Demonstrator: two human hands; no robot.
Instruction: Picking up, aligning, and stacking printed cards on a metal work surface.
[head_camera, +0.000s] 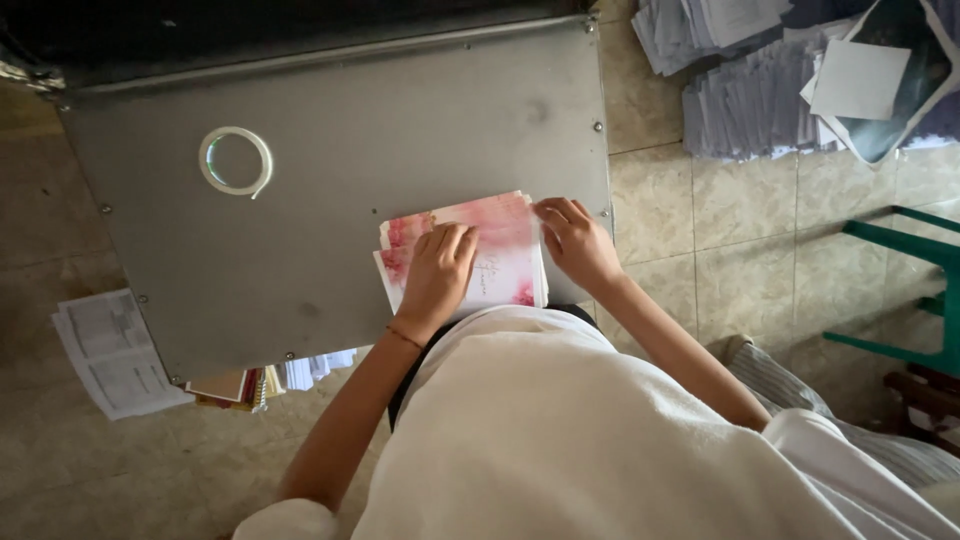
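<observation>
A small stack of pink-and-white printed cards lies near the front right corner of a grey metal table. My left hand rests flat on top of the stack, fingers curled down onto the top card. My right hand grips the stack's right edge, fingertips at its upper right corner. The cards are slightly fanned at their left side.
A roll of clear tape lies on the table's left half. Papers lie on the tiled floor at left, books and papers sit under the table edge. Paper piles fill the top right; a green frame stands right.
</observation>
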